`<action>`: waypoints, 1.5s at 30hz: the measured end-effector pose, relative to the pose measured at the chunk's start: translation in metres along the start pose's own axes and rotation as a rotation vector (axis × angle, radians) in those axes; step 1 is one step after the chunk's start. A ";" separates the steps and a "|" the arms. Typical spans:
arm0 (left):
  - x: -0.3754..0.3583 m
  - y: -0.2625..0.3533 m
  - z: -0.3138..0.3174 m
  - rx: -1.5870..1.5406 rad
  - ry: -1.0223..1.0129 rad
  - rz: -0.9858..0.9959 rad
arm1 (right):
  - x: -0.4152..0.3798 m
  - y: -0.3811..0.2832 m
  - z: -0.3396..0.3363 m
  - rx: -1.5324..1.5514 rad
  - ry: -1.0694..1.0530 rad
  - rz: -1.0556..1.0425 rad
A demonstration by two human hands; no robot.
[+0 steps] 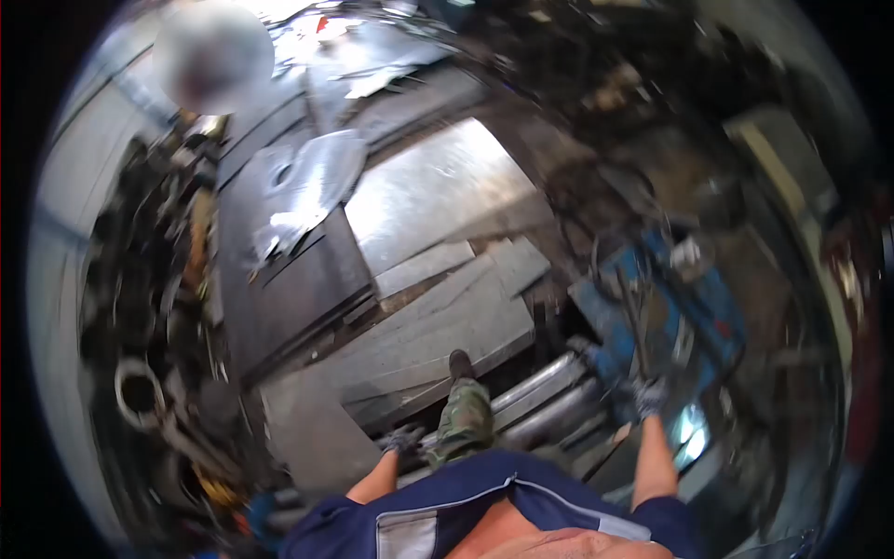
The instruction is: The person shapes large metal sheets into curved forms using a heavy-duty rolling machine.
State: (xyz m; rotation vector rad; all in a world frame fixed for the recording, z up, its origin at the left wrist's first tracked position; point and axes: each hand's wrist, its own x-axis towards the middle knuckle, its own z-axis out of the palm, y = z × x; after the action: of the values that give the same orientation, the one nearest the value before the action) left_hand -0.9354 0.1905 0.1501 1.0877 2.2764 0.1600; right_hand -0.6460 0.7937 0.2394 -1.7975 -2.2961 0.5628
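My left hand (400,438), in a grey glove, is low beside my leg in camouflage trousers (468,415), near the edge of the grey sheet metal. Its fingers are too small and blurred to read. On the other side my right hand (649,397), also gloved, is at the near edge of a blue metal machine or box (712,321). A thin dark rod (635,321) runs across the blue top and ends close to this hand; whether the fingers grip it cannot be made out. Metal rollers or pipes (535,391) lie between my two hands.
Flat grey sheets (447,331) and a shiny sheet (438,196) cover the floor ahead. A cut sheet with a hole (317,182) rests on a dark plate (289,307). Scrap and a metal ring (140,391) line the left. A blurred round patch hides the upper left.
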 end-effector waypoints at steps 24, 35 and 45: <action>0.160 -0.063 -0.337 -0.895 -0.263 -0.611 | 0.006 -0.077 -0.018 -0.419 -0.179 0.690; 0.171 -0.106 -0.311 -0.981 -0.154 -0.714 | 0.004 -0.081 -0.018 -0.430 -0.204 0.660; 0.364 -0.176 -0.279 -0.637 -0.367 -0.472 | 0.011 -0.093 -0.017 -0.392 -0.084 0.605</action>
State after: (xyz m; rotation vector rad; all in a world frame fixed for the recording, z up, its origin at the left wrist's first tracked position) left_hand -1.3865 0.3844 0.1439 0.2190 1.8792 0.4173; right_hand -0.7261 0.7885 0.2907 -2.7321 -1.9849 0.2701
